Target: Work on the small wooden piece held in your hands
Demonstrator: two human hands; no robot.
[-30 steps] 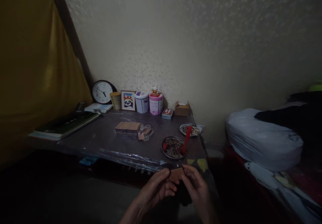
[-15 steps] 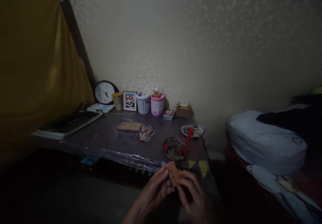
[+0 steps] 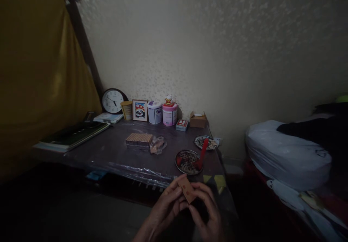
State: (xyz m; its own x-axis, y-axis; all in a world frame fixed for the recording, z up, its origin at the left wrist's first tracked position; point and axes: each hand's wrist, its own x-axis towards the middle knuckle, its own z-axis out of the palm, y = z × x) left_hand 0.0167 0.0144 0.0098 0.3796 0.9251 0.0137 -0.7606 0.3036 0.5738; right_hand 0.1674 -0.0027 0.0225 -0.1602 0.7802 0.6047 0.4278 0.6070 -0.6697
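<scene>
A small tan cardboard box with red print [image 3: 186,190], perhaps a matchbox in this dim light, is pinched between the left hand [image 3: 164,209] and right hand [image 3: 206,213], off the near edge of the dark plastic-covered table [image 3: 114,151]. Fingertip-only grip: it could slip and drop into shadow.

Clock [image 3: 112,101], panda picture [image 3: 139,110], two tins [image 3: 162,112] by wall; books [image 3: 71,134] left.

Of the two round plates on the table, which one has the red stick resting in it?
The nearer plate, close to the table's front edge. The farther plate, closer to the wall, carries pale sticks on its right side instead.
</scene>
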